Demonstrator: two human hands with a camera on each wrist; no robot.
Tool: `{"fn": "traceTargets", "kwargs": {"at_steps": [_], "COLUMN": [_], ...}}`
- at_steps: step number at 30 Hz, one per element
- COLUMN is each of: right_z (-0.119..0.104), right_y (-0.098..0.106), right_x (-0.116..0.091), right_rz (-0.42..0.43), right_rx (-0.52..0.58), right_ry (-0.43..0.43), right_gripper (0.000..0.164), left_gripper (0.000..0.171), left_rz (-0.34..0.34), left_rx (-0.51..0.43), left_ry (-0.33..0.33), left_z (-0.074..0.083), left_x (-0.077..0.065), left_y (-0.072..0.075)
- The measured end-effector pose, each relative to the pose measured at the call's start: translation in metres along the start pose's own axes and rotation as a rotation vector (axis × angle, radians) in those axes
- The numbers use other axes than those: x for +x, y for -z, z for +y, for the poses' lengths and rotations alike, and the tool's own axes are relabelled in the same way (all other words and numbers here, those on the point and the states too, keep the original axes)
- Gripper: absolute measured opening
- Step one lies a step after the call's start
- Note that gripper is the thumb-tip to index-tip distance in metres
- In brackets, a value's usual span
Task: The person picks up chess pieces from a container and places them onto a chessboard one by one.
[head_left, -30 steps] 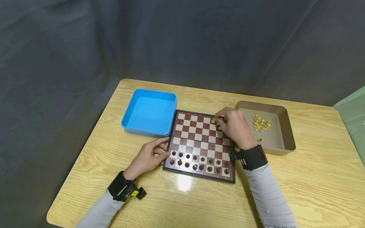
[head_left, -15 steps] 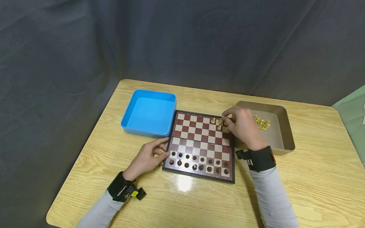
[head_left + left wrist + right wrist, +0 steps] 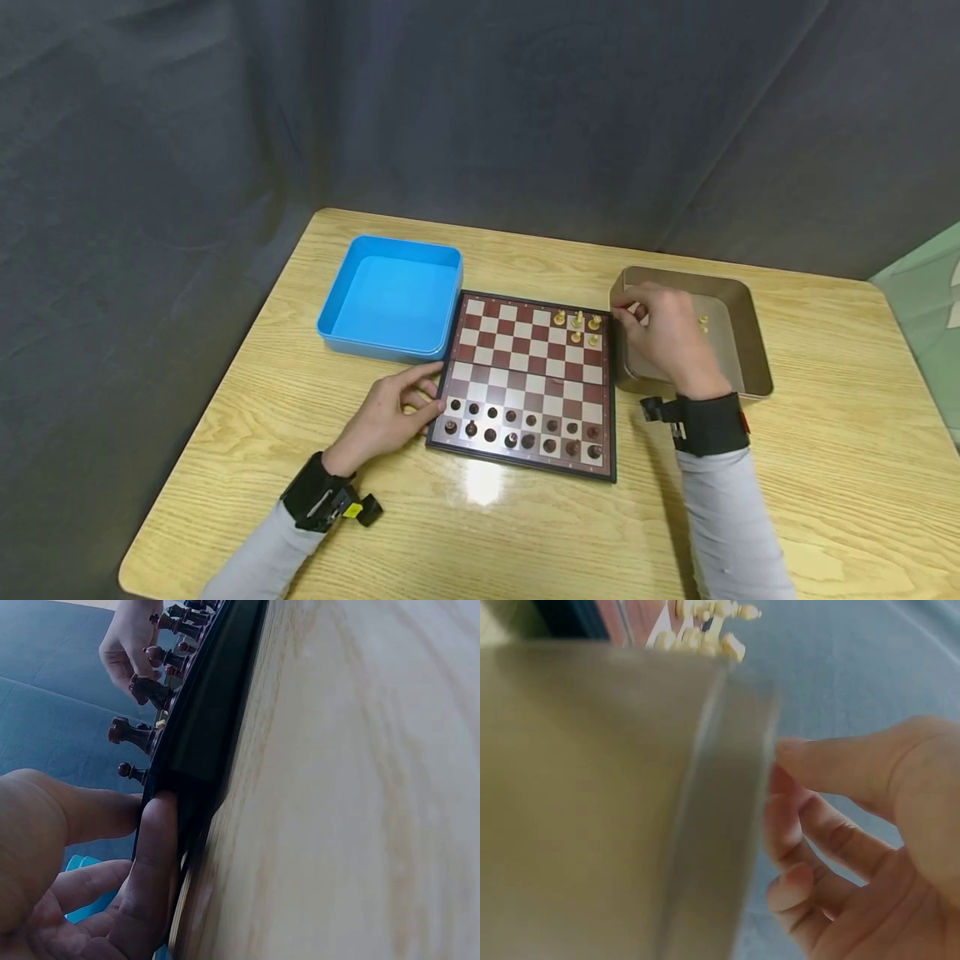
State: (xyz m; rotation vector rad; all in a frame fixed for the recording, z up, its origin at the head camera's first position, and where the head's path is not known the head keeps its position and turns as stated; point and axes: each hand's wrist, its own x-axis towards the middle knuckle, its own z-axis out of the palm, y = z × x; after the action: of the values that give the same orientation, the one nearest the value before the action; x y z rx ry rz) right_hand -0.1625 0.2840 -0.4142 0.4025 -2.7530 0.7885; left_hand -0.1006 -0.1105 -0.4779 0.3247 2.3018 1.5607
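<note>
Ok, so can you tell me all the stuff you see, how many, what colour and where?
table: one, light wood, under everything
chessboard: one, red-brown and cream with black edge, middle of the table
dark chess pieces: sixteen, brown, two near rows
gold chess pieces: five, yellow, board's far right corner
tan tray: one, brownish, right of the board
loose gold pieces: at least two, yellow, in that tray
blue tray: one, blue, far left of the board
cloth: one, dark grey-blue, behind the table
wrist straps: two, black, on the wrists
sleeves: two, grey, on the arms
left grip: one, bare, at the board's left edge
right grip: one, bare, over the tan tray's left side
</note>
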Motion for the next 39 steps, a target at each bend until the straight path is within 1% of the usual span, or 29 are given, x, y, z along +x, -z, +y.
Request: {"fn": "traceTargets", "kwargs": {"at_steps": [4,8,13,15,18,22,26,30,33,35,39], "right_z": [0.006,0.012,0.021,0.024,0.027,0.031,0.037,0.040,0.042,0.043,0.045], "right_y": [0.006,0.011,0.015,0.018,0.023,0.034,0.046,0.054,0.057,0.058,0.058], "right_x": [-0.002,-0.005,-0.009,-0.010,-0.012,-0.014,-0.018,-0.020,-0.021,-0.022,-0.023], "right_rz": [-0.018,-0.030,-0.014,-0.028,-0.103,-0.267,-0.421,-0.537,-0.599,-0.620,-0.608], "right_rx": [-0.010,-0.030,-0.104,-0.121,-0.113,-0.103,-0.124,-0.131,-0.128,-0.129,-0.139], "right_ry": [-0.035,-0.053,-0.055,-0.071,-0.158,-0.295,-0.374,-0.457,-0.503,-0.520,-0.527], "right_gripper": [0.014,0.012,0.008,0.008,0.009,0.013,0.018,0.022,0.024,0.024,0.021], "left_gripper": [0.061,0.060,0.060,0.060,0.060,0.060,0.060,0.061,0.061,0.061,0.061], "left_rz": [0.000,-0.002,-0.001,0.001,0.002,0.000,-0.002,-0.001,-0.001,-0.001,-0.001], "left_rx": [0.002,0.007,0.011,0.013,0.015,0.018,0.022,0.021,0.013,0.010,0.014], "left_ry": [0.000,0.000,0.000,-0.002,-0.003,-0.005,-0.012,-0.017,-0.011,-0.008,-0.013], "left_z": [0.000,0.000,0.000,0.000,0.000,0.000,0.000,0.000,0.000,0.000,-0.001], "left_x": [0.000,0.000,0.001,0.001,0.001,0.001,0.001,0.001,0.000,0.000,0.001], "left_y": [0.000,-0.001,-0.001,-0.001,-0.002,-0.002,-0.001,0.000,0.000,0.000,0.001]}}
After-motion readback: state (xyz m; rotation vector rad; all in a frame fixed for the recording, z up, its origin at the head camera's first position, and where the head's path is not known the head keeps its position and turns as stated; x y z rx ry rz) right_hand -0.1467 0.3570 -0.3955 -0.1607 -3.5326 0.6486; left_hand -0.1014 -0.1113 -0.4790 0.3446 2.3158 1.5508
